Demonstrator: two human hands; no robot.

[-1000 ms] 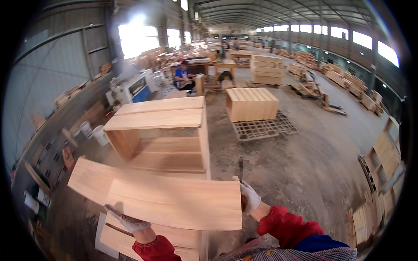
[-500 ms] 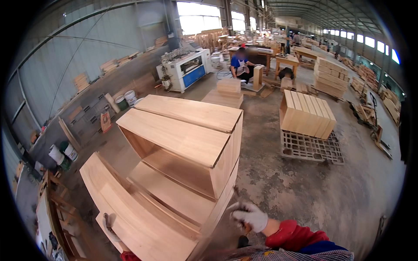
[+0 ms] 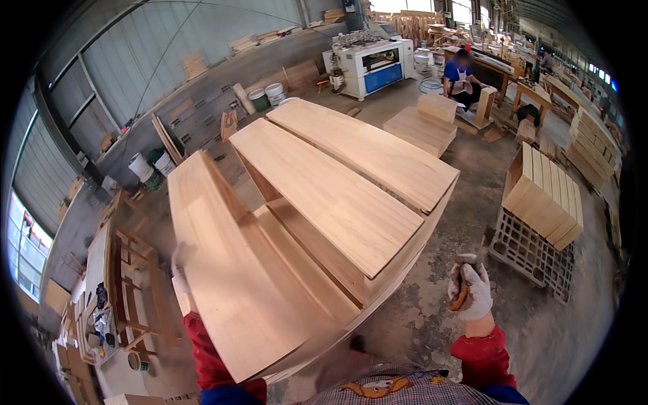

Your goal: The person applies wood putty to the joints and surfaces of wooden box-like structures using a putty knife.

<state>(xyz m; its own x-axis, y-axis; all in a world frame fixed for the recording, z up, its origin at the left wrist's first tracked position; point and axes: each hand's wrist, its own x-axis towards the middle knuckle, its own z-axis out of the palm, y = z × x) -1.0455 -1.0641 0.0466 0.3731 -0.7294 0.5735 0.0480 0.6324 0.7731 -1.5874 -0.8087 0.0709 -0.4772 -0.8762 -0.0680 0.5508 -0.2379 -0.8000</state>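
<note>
Sitting near and left of centre, the pale wooden box (image 3: 233, 270) has the left hand (image 3: 181, 268) at its left edge (blurred, so I cannot tell whether that hand pinches). The right hand (image 3: 476, 291) is wrapped around a brown-handled tool (image 3: 460, 298). Farther right, stacked boxes (image 3: 545, 196) top a grey pallet (image 3: 528, 258).

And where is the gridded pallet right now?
In the head view, the gridded pallet lies on the floor at the right, under the pale wooden stack, just beyond the right hand.

Cuffs (image 3: 482, 352) are red, apron (image 3: 412, 390) checked, wooden boxes (image 3: 331, 190) pale tan.
</note>
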